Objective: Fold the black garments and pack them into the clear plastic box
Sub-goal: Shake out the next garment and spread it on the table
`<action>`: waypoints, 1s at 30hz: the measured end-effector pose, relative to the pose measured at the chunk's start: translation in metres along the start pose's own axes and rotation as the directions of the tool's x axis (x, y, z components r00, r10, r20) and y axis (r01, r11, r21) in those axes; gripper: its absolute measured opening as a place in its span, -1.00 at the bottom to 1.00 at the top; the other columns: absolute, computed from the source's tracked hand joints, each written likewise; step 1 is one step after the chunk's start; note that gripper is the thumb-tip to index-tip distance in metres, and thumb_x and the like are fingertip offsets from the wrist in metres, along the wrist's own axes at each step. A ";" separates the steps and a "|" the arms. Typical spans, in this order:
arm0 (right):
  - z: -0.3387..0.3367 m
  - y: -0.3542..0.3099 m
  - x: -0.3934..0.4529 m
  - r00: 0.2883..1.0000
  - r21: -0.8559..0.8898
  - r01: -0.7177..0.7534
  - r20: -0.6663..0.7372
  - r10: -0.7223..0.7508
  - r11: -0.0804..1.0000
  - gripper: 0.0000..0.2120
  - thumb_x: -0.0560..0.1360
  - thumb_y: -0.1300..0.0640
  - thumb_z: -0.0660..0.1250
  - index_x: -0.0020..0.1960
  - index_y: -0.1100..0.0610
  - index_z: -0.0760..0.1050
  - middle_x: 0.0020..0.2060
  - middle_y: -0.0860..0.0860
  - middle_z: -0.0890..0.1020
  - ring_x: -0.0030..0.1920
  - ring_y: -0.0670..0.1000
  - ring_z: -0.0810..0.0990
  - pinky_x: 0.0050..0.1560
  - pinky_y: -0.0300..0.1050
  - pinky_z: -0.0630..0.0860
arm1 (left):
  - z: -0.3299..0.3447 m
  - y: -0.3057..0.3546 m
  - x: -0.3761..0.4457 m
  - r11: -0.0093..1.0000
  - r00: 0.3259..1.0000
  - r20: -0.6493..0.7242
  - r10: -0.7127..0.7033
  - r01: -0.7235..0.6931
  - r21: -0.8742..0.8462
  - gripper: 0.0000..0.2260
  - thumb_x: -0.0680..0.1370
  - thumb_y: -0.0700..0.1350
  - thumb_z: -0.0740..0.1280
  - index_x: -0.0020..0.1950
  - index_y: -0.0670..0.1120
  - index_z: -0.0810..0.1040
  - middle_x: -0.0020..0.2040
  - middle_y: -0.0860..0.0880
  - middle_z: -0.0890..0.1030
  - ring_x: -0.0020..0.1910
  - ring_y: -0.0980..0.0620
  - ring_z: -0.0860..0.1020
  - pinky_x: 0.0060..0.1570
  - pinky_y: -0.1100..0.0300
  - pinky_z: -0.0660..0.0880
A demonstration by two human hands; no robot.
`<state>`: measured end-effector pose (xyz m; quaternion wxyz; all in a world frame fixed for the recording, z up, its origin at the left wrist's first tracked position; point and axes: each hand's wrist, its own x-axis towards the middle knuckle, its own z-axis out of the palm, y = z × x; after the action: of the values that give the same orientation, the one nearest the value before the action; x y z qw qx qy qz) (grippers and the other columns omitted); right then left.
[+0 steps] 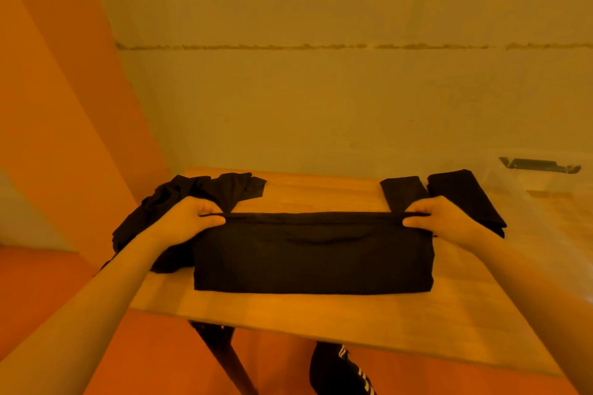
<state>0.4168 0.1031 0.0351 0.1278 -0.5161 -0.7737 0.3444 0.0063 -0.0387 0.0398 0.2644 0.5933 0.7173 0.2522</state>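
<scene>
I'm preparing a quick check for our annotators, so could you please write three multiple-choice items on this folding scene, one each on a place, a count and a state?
1. Where does the unfolded pile lie?
A. At the table's left end
B. Inside the box
C. On the floor

2. How many folded garments lie beyond the right hand?
A. None
B. Two
C. Five

3. What are the hands doing to the garment being folded?
A. Hovering above it
B. Pinching its far corners
C. Pressing it flat

Answers: 1 A, the heap sits beside the left hand on the table. 2 B, two folded garments lie side by side. 3 B, thumbs and fingers clamp the far edge.
</scene>
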 end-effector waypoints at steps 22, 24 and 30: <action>0.119 0.038 0.006 0.996 -0.569 0.083 0.030 -0.080 0.819 0.00 0.02 -0.44 -0.76 0.39 -0.10 -0.34 0.38 -0.16 -0.28 0.40 -0.17 -0.29 0.40 -0.19 -0.24 | 0.126 -0.058 0.004 0.813 0.994 -0.105 0.007 0.056 0.580 -0.10 0.20 0.45 -0.62 0.45 0.09 -0.23 0.54 0.01 -0.10 0.42 0.08 -0.29 0.36 0.11 -0.27; 0.118 0.036 -0.003 0.998 -0.559 0.055 0.024 -0.050 0.827 0.02 -0.01 -0.45 -0.77 0.38 -0.11 -0.34 0.37 -0.16 -0.29 0.39 -0.17 -0.30 0.39 -0.19 -0.24 | 0.125 -0.057 -0.004 0.811 0.996 -0.090 0.001 0.052 0.583 -0.13 0.21 0.45 -0.61 0.44 0.11 -0.25 0.53 0.01 -0.15 0.42 0.05 -0.30 0.36 0.11 -0.28; 0.123 0.037 -0.051 1.000 -0.556 0.007 0.020 0.005 0.831 0.09 -0.11 -0.43 -0.81 0.36 -0.06 -0.40 0.35 -0.13 -0.34 0.38 -0.15 -0.33 0.39 -0.18 -0.25 | 0.135 -0.058 -0.030 0.810 0.997 -0.044 0.057 -0.021 0.585 -0.23 0.34 0.46 -0.48 0.46 0.15 -0.11 0.51 0.03 -0.07 0.46 -0.01 -0.20 0.38 0.05 -0.17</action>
<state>0.3970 0.0166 -0.0709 -0.0355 -0.5271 -0.8419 0.1097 0.0608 -0.0712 -0.0960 0.0428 0.6527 0.7552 0.0426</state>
